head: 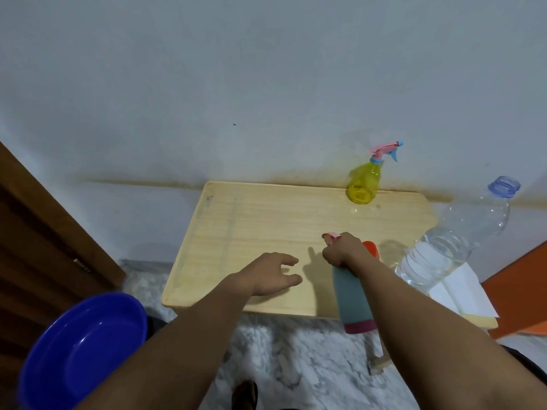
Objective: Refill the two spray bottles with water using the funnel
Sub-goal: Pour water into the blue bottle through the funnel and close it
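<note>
My right hand (340, 250) grips the grey-teal plastic spray bottle (353, 297) by its pink trigger head at four o'clock on the pale wooden table (251, 220); my left hand (273, 273), fingers loosely spread, should steady its body while I unscrew.

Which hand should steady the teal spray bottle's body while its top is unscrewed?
Left. The left hand hovers open beside the teal spray bottle, while the right hand already grips its spray head.

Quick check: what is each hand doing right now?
Left hand: open, empty, over the table.
Right hand: closed around the top of the teal spray bottle.
</note>
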